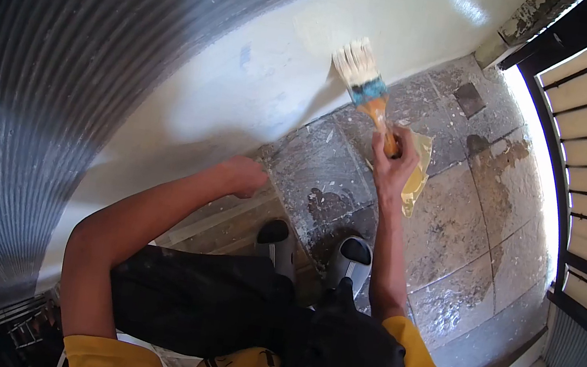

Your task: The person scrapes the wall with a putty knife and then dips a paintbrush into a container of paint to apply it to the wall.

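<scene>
Pressing a paintbrush (365, 81) to a cream wall (263, 81), the person worked low down, seen from above. The right hand (392, 166) was clenched around the orange handle, its grip firm, with the arm stretched almost straight out from a yellow sleeve. The pale bristles were splayed flat against the wall just above the stone floor (467, 230). The left hand (243, 175) was curled closed with nothing seen in it, knuckles braced at the foot of the wall, elbow bent sharply outward. Judging by the surface, most of the wall already carried an even cream coat; a blue smear (245, 54) and some duller patches near it seemed left to cover. A yellow sheet (419, 173) lay on the floor under the right hand. Corrugated metal (53, 75) curved away to the left.
</scene>
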### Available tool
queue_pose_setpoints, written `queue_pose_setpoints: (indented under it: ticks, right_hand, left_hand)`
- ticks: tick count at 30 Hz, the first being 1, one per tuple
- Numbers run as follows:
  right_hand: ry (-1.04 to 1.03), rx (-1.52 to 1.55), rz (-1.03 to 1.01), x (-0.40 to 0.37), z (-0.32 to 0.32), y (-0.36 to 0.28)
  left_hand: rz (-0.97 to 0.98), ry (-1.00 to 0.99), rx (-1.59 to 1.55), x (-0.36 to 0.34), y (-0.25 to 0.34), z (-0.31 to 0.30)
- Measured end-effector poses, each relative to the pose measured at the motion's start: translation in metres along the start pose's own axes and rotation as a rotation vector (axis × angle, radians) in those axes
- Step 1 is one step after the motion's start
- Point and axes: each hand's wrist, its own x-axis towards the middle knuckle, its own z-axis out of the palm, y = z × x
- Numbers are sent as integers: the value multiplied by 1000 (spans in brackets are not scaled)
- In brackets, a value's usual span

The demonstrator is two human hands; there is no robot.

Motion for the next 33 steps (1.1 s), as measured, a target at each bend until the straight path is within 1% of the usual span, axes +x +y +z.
queue_pose_setpoints:
  ticks: [2, 4, 5, 7, 8, 9, 11, 16, 18, 22, 24, 25, 27, 30, 33]
  right_hand:
    - [27, 11, 2, -10, -5, 3]
    - [128, 179, 108, -14, -14, -3]
    - [132, 177, 111, -10, -17, -9]
    - [196, 89, 35, 10, -27, -32]
    - [211, 131, 23, 22, -28, -42]
    - [213, 129, 23, 32, -27, -48]
    - [223, 166, -82, 51, -26, -55]
    - [149, 171, -98, 62, -20, -57]
    - [55, 123, 32, 58, -19, -50]
    - [95, 117, 37, 41, -26, -43]
    - [194, 221, -15, 36, -33, -48]
    - [194, 222, -16, 38, -34, -51]
    - [260, 218, -79, 42, -38, -57]
    - [228, 198, -79, 55, -38, -65]
    - [195, 193, -90, 62, -34, -67]
  left_hand:
    - [-12, 3, 2, -2, 1, 1]
    - [-18, 2, 3, 0, -2, 3]
    - [-7, -19, 31, 3, -5, 8]
    - [8, -43, 60, 5, -4, 10]
    - [3, -45, 51, 5, -3, 7]
    - [-2, -46, 41, 5, -2, 4]
    - [9, -25, 42, 4, 0, -2]
    - [12, -9, 26, 2, 3, -7]
    - [21, -5, 41, 2, 2, -2]
    - [-15, -62, 86, 2, 4, -6]
    - [-10, -68, 67, 2, 4, -7]
    - [-11, -66, 68, 3, 3, -4]
    - [-7, -12, 27, 4, 1, 1]
    - [1, -41, 52, 9, 0, 3]
    - [-13, -28, 29, 11, -1, 3]
